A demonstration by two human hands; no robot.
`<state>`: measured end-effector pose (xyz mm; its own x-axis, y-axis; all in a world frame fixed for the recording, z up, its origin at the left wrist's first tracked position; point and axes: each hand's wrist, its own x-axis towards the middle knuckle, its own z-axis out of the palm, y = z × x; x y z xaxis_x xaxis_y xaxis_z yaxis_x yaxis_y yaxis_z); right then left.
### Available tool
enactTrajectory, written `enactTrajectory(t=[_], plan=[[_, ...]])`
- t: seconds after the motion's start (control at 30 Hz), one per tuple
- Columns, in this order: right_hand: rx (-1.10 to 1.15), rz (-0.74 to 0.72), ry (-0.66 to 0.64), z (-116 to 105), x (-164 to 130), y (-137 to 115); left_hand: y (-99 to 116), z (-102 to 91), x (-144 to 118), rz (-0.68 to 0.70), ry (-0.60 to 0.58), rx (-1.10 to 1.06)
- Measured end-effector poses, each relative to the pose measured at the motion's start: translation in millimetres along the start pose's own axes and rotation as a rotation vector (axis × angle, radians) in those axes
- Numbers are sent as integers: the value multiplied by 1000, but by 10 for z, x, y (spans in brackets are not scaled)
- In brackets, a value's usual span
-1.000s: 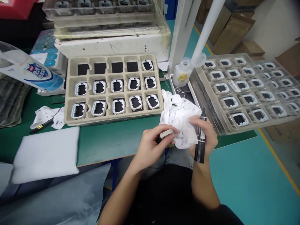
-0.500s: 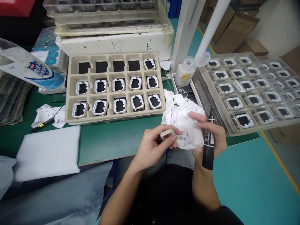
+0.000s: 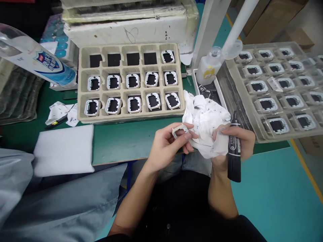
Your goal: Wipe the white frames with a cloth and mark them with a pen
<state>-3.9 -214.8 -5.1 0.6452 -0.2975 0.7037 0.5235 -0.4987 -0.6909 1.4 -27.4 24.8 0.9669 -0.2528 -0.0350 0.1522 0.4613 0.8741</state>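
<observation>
Grip of left hand (image 3: 164, 146): nearly closed, thumb and fingers pinching one pale frame (image 3: 186, 129), tilted, held above the near part of the desk (image 3: 121, 144), just left of a crumpled, dark-flecked cloth (image 3: 202, 117). Grip of right hand (image 3: 246, 139): closed around a black marker (image 3: 234, 151), narrow end toward the far side, fingers also at the near right part of the cloth; cannot tell how firmly. To the left, beyond the cloth: moulded tray (image 3: 131, 117), with similar frames across both nearer rows and one at far right. Likely faults: drop of the frame over the near desk edge, caused by a pinch on a narrow rim only; smearing of the frame, caused by contact with marked areas of the cloth, if wet; stray ink on cloth or fingers, caused by handling with marker in hand, if uncapped (cannot tell).
</observation>
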Motion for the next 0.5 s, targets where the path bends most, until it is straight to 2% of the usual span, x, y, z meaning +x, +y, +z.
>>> enactTrajectory(t=[0.07,0.13,0.37,0.5], plan=[[18,-51,115,26,28,-34,9,0,-1,-20,11,1],[29,-75,139,57,66,-75,18,1,-2,-39,26,7],[90,-85,-21,108,82,-193,20,13,-1,-49,10,97],[169,-29,-143,164,50,-265,-14,1,-4,-28,10,220]])
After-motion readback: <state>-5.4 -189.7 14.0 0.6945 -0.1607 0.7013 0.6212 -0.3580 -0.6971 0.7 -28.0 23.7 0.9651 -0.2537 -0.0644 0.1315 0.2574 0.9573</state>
